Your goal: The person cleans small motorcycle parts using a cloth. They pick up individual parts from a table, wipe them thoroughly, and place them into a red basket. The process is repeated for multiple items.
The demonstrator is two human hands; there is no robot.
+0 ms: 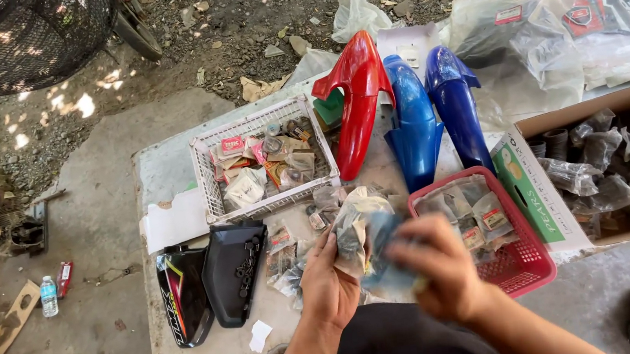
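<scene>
Both my hands grip plastic parts packets (357,231): left hand (329,282) cupped palm-up beneath, right hand (436,266) blurred, clasping beside the red basket (526,263).

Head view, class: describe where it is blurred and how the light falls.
Head view: the right hand is smeared by motion blur, the left hand sharper, both on a bunch of plastic packets; dappled sun spots the dirt ground at top; the table sits in even shade.
</scene>
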